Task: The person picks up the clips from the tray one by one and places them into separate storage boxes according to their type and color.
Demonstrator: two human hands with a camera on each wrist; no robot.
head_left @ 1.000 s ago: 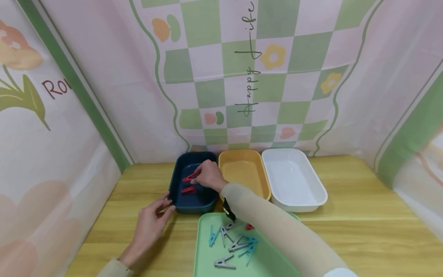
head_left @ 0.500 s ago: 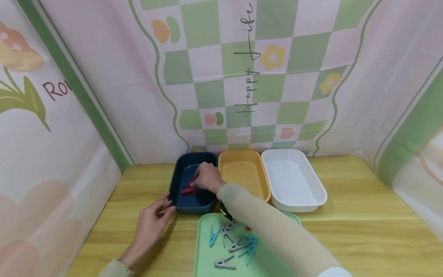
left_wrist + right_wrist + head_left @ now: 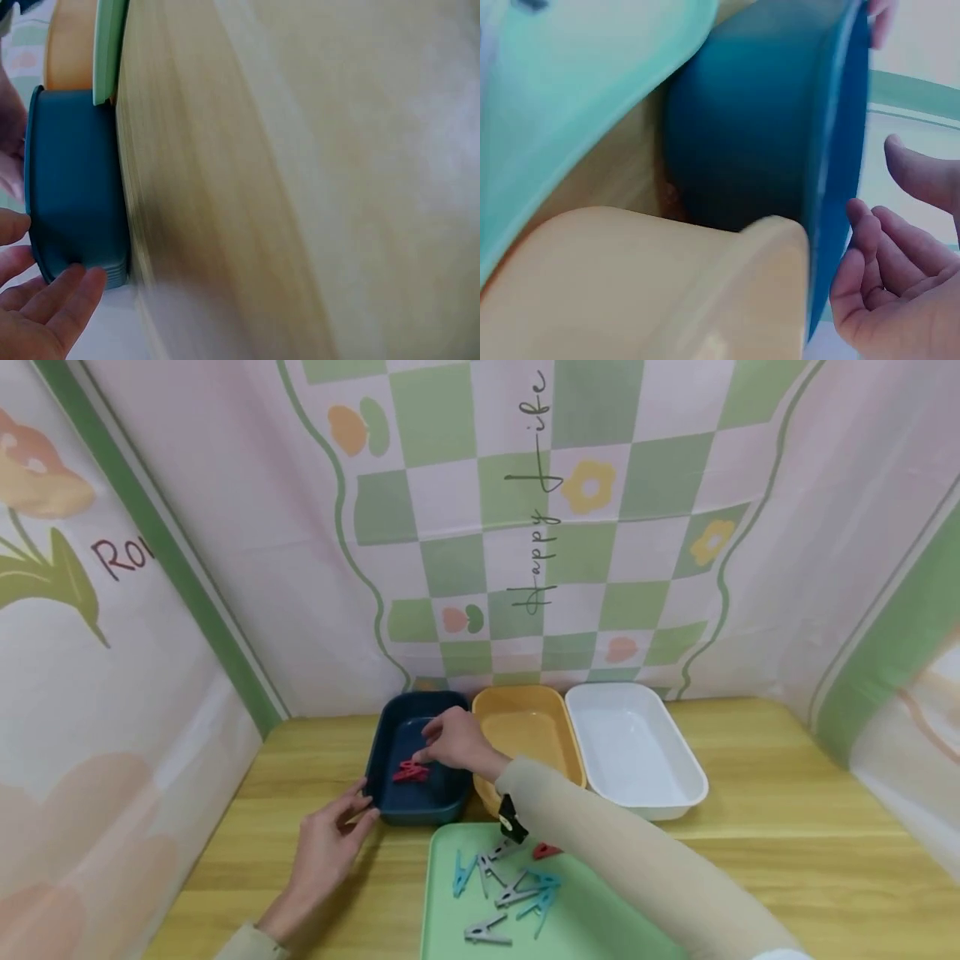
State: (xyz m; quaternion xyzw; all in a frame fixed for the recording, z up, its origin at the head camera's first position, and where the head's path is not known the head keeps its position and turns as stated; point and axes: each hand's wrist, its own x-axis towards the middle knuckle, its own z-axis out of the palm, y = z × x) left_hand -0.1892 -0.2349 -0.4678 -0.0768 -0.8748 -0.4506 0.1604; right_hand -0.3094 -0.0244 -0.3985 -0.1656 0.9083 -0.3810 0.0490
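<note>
Red clothespins [image 3: 411, 772] lie bunched on the floor of the dark blue bin [image 3: 420, 816]. My right hand [image 3: 459, 741] hovers over them inside the bin's outline; in the right wrist view its thumb and fingers [image 3: 900, 255] stand apart with nothing between them. At the bin's near left corner, my left hand [image 3: 327, 842] touches the rim and outer wall with extended fingers [image 3: 71, 300]. On the green tray [image 3: 585, 927] in front are grey clothespins [image 3: 487, 929], light blue clothespins [image 3: 463, 872] and a red clothespin [image 3: 546, 851], close to my right sleeve.
A yellow bin [image 3: 528, 727] stands right beside the blue one, and a white bin [image 3: 633, 752] beside that. All three line the back of the wooden table [image 3: 780, 852], against a printed cloth [image 3: 450, 568]. My right forearm crosses above the tray.
The red clothespin my right hand was lowering has left its fingers and lies against the others in the blue bin. That hand has opened and drawn back slightly; the left stayed put.
</note>
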